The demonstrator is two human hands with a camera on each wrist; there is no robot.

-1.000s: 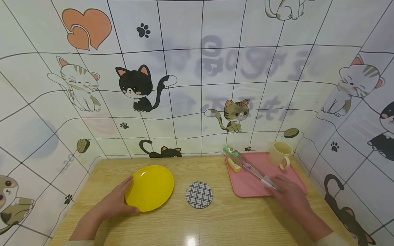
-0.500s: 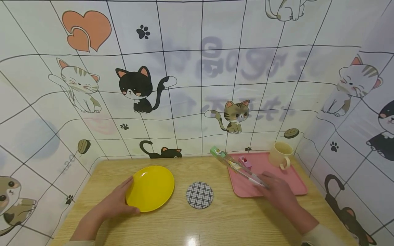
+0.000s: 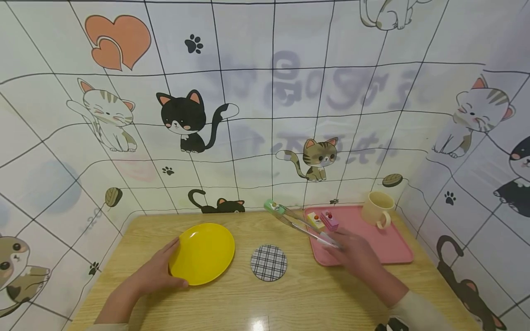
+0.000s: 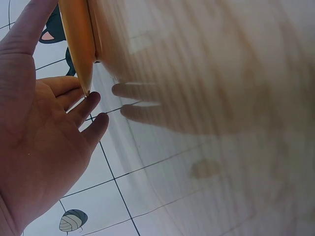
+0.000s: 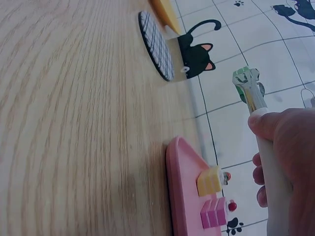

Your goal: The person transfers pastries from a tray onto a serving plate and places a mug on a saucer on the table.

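Observation:
In the head view my left hand (image 3: 155,271) holds the yellow plate (image 3: 203,253) by its left rim, thumb at the front and fingers farther back. The left wrist view shows the fingers (image 4: 91,110) at the plate's edge (image 4: 78,44). My right hand (image 3: 356,255) grips white-handled metal tongs (image 3: 320,239), which point back and left. Between the tong tips is a small green toy cake slice (image 3: 273,207), raised left of the pink tray (image 3: 372,248). A yellow cake slice (image 3: 313,222) and a pink cake slice (image 3: 329,221) sit on that tray.
A cream mug (image 3: 376,209) stands at the tray's back right corner. Between plate and tray lies a round checked coaster (image 3: 268,263) on the wooden table (image 3: 248,303). Cat-patterned cloth walls (image 3: 248,105) rise behind the table and at both sides.
My right hand has carried the tongs and the green cake slice leftward, from over the tray to beyond its left edge, uncovering the pink slice. My left hand and the plate stay put.

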